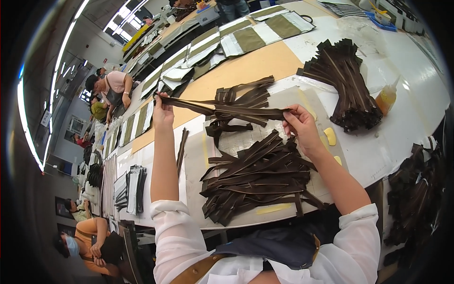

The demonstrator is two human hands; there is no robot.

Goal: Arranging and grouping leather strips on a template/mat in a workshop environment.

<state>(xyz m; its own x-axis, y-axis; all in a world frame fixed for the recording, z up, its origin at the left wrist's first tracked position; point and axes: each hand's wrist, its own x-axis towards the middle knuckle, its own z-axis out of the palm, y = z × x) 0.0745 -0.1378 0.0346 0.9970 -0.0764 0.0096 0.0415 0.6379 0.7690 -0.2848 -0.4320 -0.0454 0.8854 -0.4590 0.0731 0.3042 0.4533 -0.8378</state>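
Observation:
Stretched between both hands is a dark brown zipper [227, 110]. My left hand [163, 110] pinches its left end, while my right hand [301, 124] grips the other end between thumb and fingers. Below it, a loose heap of brown zippers [260, 177] lies on the grey work board [191, 189] near the table's front edge. Just beyond the held strip, a smaller pile of zippers [253, 94] is partly hidden behind it. One single zipper [181, 149] lies apart, to the right of my left forearm.
A tied bundle of zippers [343, 87] lies at right beside a yellow squeeze bottle [387, 98]. Yellow pads [329, 136] edge the board. Green-and-white striped panels [265, 33] line the table's far side. Dark zippers [416, 194] hang at far right. Several people work at left.

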